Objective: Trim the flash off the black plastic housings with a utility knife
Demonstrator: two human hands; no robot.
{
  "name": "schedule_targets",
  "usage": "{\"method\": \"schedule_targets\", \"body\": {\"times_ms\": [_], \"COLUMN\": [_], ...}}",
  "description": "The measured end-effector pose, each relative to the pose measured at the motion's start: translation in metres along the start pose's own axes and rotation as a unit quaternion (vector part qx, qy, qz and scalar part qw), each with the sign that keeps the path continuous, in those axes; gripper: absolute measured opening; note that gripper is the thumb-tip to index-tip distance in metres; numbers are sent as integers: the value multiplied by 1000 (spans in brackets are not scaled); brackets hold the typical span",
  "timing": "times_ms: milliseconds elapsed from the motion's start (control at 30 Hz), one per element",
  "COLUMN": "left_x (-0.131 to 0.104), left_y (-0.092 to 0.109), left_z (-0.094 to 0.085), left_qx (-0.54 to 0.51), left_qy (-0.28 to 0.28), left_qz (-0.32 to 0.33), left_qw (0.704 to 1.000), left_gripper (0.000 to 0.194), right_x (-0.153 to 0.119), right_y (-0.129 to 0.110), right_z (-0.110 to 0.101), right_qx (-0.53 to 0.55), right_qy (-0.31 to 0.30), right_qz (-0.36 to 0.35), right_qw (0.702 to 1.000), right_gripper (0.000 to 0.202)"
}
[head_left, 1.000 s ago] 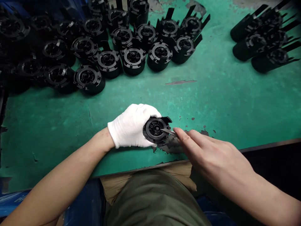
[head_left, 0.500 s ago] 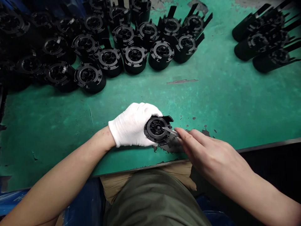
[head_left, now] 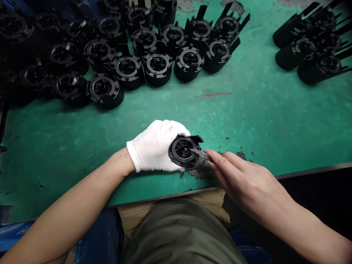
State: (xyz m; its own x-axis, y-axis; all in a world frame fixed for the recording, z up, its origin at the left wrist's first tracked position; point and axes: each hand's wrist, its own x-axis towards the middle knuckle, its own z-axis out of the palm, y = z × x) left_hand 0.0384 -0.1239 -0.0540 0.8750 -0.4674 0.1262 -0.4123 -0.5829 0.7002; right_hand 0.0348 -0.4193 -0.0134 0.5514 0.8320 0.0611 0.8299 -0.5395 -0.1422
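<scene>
My left hand [head_left: 156, 146], in a white glove, is closed around the side of a round black plastic housing [head_left: 182, 158]. The ringed end of the housing, with ribs and a small central hub, faces up towards me, and a tab sticks out at its upper right. Bare and pinched shut, my right hand [head_left: 242, 172] grips a small metal knife [head_left: 202, 154] with a narrow blade. Its tip reaches over the ringed face, right of the hub; whether it touches the plastic I cannot tell.
Several similar black housings [head_left: 158, 69] stand in rows at the back left of the green table [head_left: 247, 117]. Another cluster of black housings [head_left: 316, 69] lies or leans at the back right. The worn front table edge [head_left: 310, 171] runs close below my hands.
Almost nothing differs. The knife and my right hand have shifted very slightly at the housing's face; my left hand keeps its hold.
</scene>
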Motion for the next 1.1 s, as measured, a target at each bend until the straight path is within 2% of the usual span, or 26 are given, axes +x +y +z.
{"method": "schedule_targets", "body": {"times_ms": [133,300,667,967,1100], "left_x": [1,1,0,0,0], "left_y": [1,2,0,0,-2], "left_z": [-1,-1,0,0,0], "left_qx": [-2,0,6,6,1], "left_qy": [-4,-7,5,1,-1], "left_qz": [-1,-4,4,1,8], "left_qw": [1000,1000,1000,1000,1000], "left_gripper": [48,51,52,55,57], "right_x": [-1,0,9,13,18], "right_y": [-1,-1,-9,7,22], "right_z": [1,2,-19,-20,-24], "right_qx": [8,-35,-101,-95,-86], "right_qy": [1,5,-28,-40,-55], "right_qz": [3,-2,-33,-89,-136], "right_qw": [1000,999,994,991,985], "right_gripper": [35,36,54,54,55]}}
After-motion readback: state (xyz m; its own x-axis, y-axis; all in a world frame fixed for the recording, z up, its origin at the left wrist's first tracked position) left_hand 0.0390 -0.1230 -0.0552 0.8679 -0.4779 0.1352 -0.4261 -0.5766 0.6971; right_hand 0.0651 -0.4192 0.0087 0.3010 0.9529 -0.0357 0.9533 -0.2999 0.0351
